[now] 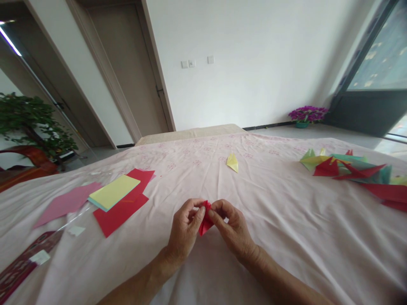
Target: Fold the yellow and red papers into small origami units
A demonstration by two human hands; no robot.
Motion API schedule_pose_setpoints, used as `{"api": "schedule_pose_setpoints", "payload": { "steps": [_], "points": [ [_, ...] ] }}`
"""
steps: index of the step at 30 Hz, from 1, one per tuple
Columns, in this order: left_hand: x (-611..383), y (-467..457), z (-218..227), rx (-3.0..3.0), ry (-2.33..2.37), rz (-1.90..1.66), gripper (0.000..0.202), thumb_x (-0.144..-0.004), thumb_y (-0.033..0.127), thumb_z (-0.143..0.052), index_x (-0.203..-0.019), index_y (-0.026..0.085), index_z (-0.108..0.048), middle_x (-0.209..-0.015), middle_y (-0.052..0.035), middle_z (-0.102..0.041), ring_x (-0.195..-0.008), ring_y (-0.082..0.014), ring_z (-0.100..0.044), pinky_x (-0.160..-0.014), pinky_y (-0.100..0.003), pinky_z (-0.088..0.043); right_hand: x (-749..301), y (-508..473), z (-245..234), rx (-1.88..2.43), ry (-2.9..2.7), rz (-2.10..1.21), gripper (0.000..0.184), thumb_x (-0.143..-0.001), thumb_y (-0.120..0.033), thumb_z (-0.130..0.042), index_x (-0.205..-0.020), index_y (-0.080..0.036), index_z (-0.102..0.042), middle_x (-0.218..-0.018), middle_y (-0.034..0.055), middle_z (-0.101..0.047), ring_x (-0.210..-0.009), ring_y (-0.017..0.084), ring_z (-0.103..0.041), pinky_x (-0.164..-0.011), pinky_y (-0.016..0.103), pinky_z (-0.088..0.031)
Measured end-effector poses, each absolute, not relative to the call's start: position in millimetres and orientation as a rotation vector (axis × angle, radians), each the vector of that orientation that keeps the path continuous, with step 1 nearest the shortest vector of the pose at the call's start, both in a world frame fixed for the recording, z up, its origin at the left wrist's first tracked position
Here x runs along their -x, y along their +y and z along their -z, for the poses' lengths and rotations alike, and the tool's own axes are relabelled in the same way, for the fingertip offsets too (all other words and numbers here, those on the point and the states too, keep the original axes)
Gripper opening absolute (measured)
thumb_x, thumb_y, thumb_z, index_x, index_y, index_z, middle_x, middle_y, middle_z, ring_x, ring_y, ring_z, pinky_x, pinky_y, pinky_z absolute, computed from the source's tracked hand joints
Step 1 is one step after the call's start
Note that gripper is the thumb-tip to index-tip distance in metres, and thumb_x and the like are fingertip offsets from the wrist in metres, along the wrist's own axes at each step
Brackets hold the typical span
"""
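Note:
Between my two hands is a small piece of folded red paper (206, 224), its lower end coming to a point. My left hand (185, 224) pinches its upper left side with thumb and forefinger. From the other side, my right hand (231, 224) grips the upper right side in the same way. Fingertips hide much of the paper's top. Beyond my hands, a folded yellow paper piece (232, 163) lies alone on the pink cloth.
Left on the tablecloth (270, 254) are red sheets (122, 214), a yellow sheet (116, 190), a pink sheet (65, 203) and a dark red printed package (19, 271). At the right sits a pile of folded paper pieces (346, 165) in red, green and yellow.

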State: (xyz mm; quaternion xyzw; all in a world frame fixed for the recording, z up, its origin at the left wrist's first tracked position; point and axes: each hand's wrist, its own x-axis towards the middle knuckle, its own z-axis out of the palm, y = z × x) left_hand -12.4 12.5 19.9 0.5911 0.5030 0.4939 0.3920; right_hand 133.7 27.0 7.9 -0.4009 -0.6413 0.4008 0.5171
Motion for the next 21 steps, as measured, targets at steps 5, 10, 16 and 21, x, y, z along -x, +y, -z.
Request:
{"api": "schedule_pose_setpoints", "payload": {
  "steps": [5,10,16,21],
  "points": [
    [12,13,-20,-1.565,1.314,-1.268,0.022,-0.088,0.038,-0.056,-0.095,0.018,-0.061,-0.078,-0.0031,-0.07,-0.064,-0.0133,-0.065,-0.057,-0.02,-0.051,-134,25,-12,0.944,-1.529,-0.872,0.017,-0.085,-0.031,-0.06,-0.075,-0.018,-0.058,-0.063,-0.0012,-0.059,-0.056,0.011,-0.051,-0.056,0.023,-0.041],
    [12,10,-21,-1.643,1.362,-1.284,0.018,-0.087,0.036,-0.057,-0.091,0.018,-0.062,-0.081,-0.0035,-0.071,-0.068,-0.0142,-0.067,-0.063,-0.021,-0.052,-135,25,-16,0.939,-1.502,-0.766,0.012,-0.084,-0.026,-0.06,-0.076,-0.019,-0.058,-0.065,-0.0025,-0.057,-0.057,0.01,-0.051,-0.055,0.022,-0.041],
    [10,8,-22,-1.679,1.41,-1.256,0.02,-0.088,0.037,-0.056,-0.089,0.018,-0.062,-0.079,-0.0035,-0.071,-0.067,-0.0145,-0.066,-0.062,-0.021,-0.052,-137,23,-17,0.934,-1.521,-0.704,0.009,-0.083,-0.022,-0.059,-0.075,-0.019,-0.058,-0.066,-0.0025,-0.057,-0.058,0.01,-0.052,-0.056,0.023,-0.043],
    [10,7,-21,-1.707,1.422,-1.238,0.022,-0.089,0.039,-0.055,-0.089,0.018,-0.062,-0.08,-0.0036,-0.07,-0.069,-0.0148,-0.066,-0.065,-0.022,-0.051,-137,23,-21,0.947,-1.54,-0.662,0.009,-0.082,-0.019,-0.057,-0.074,-0.019,-0.056,-0.068,-0.0015,-0.057,-0.06,0.011,-0.056,-0.055,0.023,-0.045]
  ]
}}
